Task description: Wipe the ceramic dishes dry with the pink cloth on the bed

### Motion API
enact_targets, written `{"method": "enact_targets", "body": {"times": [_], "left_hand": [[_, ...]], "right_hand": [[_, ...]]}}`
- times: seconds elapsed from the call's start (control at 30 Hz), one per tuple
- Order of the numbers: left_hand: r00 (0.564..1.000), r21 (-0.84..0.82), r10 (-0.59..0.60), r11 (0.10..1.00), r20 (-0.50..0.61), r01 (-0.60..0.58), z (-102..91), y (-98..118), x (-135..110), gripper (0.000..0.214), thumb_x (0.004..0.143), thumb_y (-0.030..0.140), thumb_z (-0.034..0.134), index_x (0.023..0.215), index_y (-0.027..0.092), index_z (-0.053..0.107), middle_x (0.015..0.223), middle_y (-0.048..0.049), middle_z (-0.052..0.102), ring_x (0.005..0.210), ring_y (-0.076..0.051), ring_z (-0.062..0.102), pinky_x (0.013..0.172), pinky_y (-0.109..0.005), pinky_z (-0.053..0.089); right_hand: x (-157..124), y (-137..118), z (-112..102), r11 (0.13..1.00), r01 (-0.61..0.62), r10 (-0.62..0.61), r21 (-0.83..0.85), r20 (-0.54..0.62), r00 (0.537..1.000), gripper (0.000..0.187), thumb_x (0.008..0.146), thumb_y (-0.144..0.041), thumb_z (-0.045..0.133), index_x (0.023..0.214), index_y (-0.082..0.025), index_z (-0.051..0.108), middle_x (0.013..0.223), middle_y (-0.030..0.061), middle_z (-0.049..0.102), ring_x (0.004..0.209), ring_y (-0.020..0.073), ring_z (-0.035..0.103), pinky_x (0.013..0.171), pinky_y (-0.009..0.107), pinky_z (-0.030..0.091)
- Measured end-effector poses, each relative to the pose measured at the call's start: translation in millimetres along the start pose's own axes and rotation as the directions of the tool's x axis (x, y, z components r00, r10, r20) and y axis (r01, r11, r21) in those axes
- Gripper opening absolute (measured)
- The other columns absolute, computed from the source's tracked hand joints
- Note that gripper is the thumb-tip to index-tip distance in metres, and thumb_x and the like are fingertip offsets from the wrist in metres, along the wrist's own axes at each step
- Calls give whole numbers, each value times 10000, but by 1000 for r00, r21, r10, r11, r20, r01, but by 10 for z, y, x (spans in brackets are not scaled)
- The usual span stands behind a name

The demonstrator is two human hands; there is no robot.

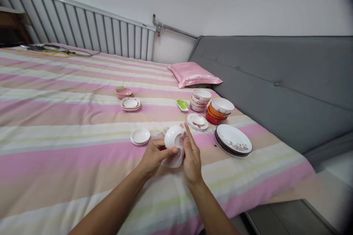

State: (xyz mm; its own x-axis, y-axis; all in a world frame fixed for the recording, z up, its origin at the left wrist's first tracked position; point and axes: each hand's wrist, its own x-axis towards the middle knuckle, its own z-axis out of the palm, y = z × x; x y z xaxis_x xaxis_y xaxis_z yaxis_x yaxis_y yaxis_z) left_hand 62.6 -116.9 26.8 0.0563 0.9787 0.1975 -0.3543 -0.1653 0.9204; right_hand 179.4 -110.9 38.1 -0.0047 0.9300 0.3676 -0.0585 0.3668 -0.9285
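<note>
Left hand (pixel 156 154) pinches a small white dish (pixel 173 136), just left of the plate stack (pixel 233 139); right hand (pixel 192 158), fingers together, presses a white cloth (pixel 173 161) against it. Cloth is mostly hidden behind both hands.

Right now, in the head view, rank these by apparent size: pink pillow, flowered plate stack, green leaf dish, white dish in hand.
1. pink pillow
2. flowered plate stack
3. white dish, though it is nearest the camera, which enlarges it
4. green leaf dish
</note>
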Motion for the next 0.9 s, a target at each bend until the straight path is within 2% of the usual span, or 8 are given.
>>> {"method": "enact_targets", "body": {"times": [0.13, 0.23, 0.37, 0.47, 0.6, 0.67, 0.77, 0.9], "left_hand": [[995, -140, -22, 990, -99, 8, 2, -13, 4, 99, 646, 221, 739, 709, 149, 714, 655, 3, 645, 647, -116, 539, 651, -236, 421], [988, -174, -52, 984, -149, 26, 26, -1, -4, 122, 633, 232, 749, 712, 147, 711, 656, -1, 659, 639, -120, 558, 644, -237, 436], [987, -140, -81, 988, -140, 61, 70, 23, -14, 177, 628, 228, 756, 772, 141, 703, 729, -17, 683, 700, -130, 585, 690, -242, 457], [994, -93, -74, 993, -79, 67, 51, 66, -7, 260, 635, 214, 753, 875, 154, 672, 792, -13, 676, 744, -129, 584, 716, -241, 461], [997, 51, -69, 996, 27, 67, -61, 172, 22, 250, 695, 248, 706, 905, 137, 630, 789, -19, 643, 715, -115, 564, 657, -217, 450], [997, 133, -61, 990, 38, 55, -127, 229, 41, 263, 717, 262, 685, 937, 144, 601, 801, -23, 631, 714, -117, 560, 624, -209, 440], [999, 289, -27, 957, 47, 12, -206, 276, 66, 319, 725, 267, 673, 1001, 146, 566, 897, -58, 629, 803, -151, 579, 692, -252, 460], [995, 426, 19, 903, 99, -60, -255, 230, 77, 323, 756, 256, 630, 1047, 147, 538, 983, -94, 618, 910, -202, 587, 778, -322, 473]], "right_hand": [[-72, 13, 99, 984, -127, 124, 123, 33, 992, 516, 899, -429, 391, 1382, -259, 326, 1412, 17, 382, 1294, 193, 357, 1049, 359, 324], [-115, 29, 181, 975, -165, 160, 149, 48, 986, 564, 892, -441, 404, 1401, -229, 284, 1420, 37, 369, 1309, 180, 329, 1068, 340, 286], [-102, 31, 206, 963, -183, 184, 196, 10, 983, 576, 882, -446, 418, 1394, -210, 304, 1407, 58, 388, 1287, 187, 366, 1050, 333, 314], [-54, 14, 143, 972, -191, 192, 134, 0, 981, 575, 879, -436, 417, 1389, -194, 305, 1414, 79, 373, 1289, 202, 359, 1049, 359, 314], [-13, -11, 13, 989, -27, 37, -147, 67, 997, 540, 901, -391, 377, 1394, -192, 285, 1416, 85, 351, 1331, 192, 268, 1067, 360, 275], [-5, -19, -43, 967, 67, -31, -246, 144, 989, 533, 909, -361, 364, 1406, -202, 255, 1364, 94, 404, 1309, 191, 299, 1042, 357, 310], [5, -31, -101, 943, 137, -69, -304, 223, 972, 520, 914, -327, 365, 1409, -230, 243, 1309, 91, 441, 1252, 191, 371, 1013, 358, 344], [8, -69, -135, 942, 154, -73, -299, 263, 962, 502, 904, -324, 395, 1389, -251, 290, 1275, 81, 469, 1197, 199, 421, 997, 370, 358]]}}
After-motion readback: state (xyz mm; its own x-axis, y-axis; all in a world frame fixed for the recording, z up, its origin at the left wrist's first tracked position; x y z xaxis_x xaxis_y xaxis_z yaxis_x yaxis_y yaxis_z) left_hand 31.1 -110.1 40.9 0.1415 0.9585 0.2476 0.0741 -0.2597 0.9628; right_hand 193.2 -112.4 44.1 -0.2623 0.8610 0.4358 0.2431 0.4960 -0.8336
